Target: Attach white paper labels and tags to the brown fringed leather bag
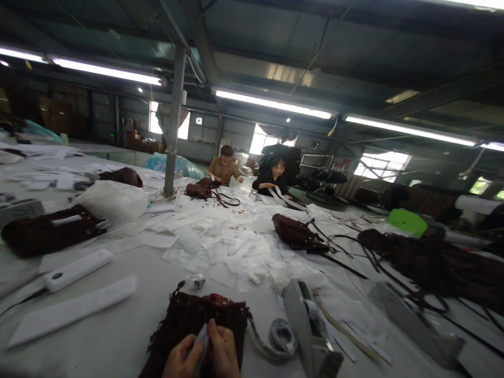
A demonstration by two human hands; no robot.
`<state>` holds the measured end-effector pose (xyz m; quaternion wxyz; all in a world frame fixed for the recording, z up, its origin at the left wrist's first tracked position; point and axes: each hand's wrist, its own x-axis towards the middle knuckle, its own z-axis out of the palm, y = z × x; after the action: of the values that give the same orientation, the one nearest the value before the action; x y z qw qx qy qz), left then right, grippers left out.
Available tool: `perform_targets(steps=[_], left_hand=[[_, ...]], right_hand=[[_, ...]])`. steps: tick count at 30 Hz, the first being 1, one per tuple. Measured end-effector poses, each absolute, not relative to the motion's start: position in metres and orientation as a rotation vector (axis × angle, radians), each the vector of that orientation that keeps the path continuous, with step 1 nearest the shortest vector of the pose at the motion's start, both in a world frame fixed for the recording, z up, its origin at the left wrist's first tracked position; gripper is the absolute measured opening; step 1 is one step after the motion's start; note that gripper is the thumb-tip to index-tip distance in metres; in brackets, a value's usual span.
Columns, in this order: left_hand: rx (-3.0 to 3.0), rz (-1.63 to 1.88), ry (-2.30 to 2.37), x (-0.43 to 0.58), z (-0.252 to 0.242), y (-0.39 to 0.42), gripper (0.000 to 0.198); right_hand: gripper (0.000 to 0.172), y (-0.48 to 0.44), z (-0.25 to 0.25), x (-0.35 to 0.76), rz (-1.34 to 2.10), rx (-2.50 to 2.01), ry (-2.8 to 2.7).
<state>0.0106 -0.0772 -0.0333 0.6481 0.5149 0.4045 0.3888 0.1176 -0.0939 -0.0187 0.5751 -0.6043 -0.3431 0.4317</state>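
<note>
Low in the head view, a dark brown fringed bag with metal eyelets lies on the table in front of me. My left hand and my right hand meet over it. Both pinch a thin pale strip; whether it is paper or plastic film I cannot tell. From the bag's right side runs a strap in pale wrapping, its end rolled into a coil. A grey tape dispenser stands just right of that coil. Behind the bag sits a small crumpled clear wrapper.
Loose white paper sheets cover the table's middle. Other brown bags lie left, ahead and in a pile right. A white corded device lies left, a second dispenser right. Two people work across the table.
</note>
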Motion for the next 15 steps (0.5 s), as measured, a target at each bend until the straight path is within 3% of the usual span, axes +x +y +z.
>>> perform_targets(steps=[9,15], left_hand=[[1.106,0.746,0.857,0.006,-0.014,-0.070,0.053],[1.040,0.801,0.953,0.010,-0.014,-0.079,0.061]], right_hand=[[0.069,-0.096,0.000,0.115,0.945,-1.520,-0.898],[0.071,-0.101,-0.002,0.109,0.967,-1.562,-0.852]])
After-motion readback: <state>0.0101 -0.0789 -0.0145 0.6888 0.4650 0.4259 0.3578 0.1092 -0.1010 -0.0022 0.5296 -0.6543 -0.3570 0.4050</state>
